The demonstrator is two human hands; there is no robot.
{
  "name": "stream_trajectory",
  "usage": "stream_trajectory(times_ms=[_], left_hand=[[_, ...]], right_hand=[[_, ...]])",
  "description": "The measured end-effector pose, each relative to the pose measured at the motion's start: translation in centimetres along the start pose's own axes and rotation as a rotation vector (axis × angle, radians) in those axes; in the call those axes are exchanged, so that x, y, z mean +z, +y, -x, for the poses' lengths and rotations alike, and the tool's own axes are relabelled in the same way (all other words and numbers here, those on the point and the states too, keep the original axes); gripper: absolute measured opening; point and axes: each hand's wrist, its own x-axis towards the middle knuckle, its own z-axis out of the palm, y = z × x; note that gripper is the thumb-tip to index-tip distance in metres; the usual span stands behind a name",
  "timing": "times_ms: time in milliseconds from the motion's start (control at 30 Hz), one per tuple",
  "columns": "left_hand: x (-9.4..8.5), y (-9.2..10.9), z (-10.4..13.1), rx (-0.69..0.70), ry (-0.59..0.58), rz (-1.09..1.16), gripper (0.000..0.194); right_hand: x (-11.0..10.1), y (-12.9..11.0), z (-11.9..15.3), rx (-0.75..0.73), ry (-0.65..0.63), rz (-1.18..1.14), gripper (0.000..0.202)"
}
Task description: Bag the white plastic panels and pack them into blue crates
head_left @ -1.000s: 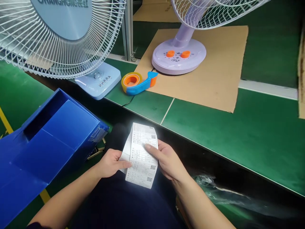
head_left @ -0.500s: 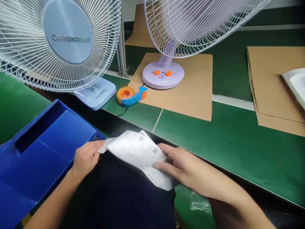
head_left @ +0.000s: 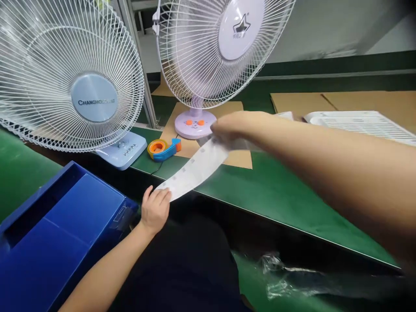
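A white paper strip with small dark printed marks, like a strip of labels [head_left: 196,168], stretches at a slant over the bench's front edge. Its lower end is pinched in my left hand [head_left: 156,209], beside the blue bin. At the upper end is my right hand [head_left: 232,126], reaching forward in front of the lilac fan. Motion blurs that hand, but its fingers look closed on the strip. A translucent or pale piece shows just behind it, too blurred to name.
A blue-grey fan [head_left: 94,97] and a lilac fan [head_left: 195,123] stand on the green bench [head_left: 292,190]. Between them lies an orange-and-blue tape dispenser [head_left: 164,149]. A blue bin [head_left: 81,203] is at left, a white slatted panel [head_left: 364,121] at right, clear plastic film [head_left: 292,281] below.
The paper, bunched near my lap before, is now drawn out long. My right hand has moved up and forward; my left has shifted right. The view has tilted up.
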Motion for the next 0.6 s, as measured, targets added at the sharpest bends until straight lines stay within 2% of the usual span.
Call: stream_trajectory(times_ms=[67, 100, 167, 233, 333, 467, 533, 600], left_hand=[[2.3, 1.3, -1.2, 0.021, -0.038, 0.051, 0.041], [3.3, 1.9, -1.6, 0.039, -0.061, 0.047, 0.043], [4.8, 2.6, -2.0, 0.083, -0.114, -0.002, 0.045], [5.4, 2.9, -1.9, 0.127, -0.169, -0.054, 0.048], [5.0, 2.5, -1.4, 0.181, -0.237, -0.070, 0.057], [3.6, 1.9, -0.6, 0.136, -0.233, 0.037, 0.053], [3.3, 1.7, -0.3, 0.028, -0.157, 0.136, 0.047], [3.3, 1.5, -0.1, -0.189, -0.005, 0.252, 0.043]], right_hand=[[-1.0, -1.3, -1.8, -0.117, -0.053, 0.170, 0.083], [-1.3, -2.4, -1.7, -0.180, -0.031, 0.238, 0.077], [-1.2, -4.8, 0.4, -0.296, 0.041, 0.299, 0.053], [-0.3, -7.0, 4.0, -0.403, -0.001, 0.313, 0.034], [2.0, -9.0, 10.1, -0.484, -0.130, 0.253, 0.029], [5.2, -9.7, 15.8, -0.444, -0.196, -0.076, 0.031], [6.5, -9.6, 17.0, -0.406, -0.189, -0.214, 0.037], [7.3, -9.5, 17.4, -0.363, -0.187, -0.288, 0.039]])
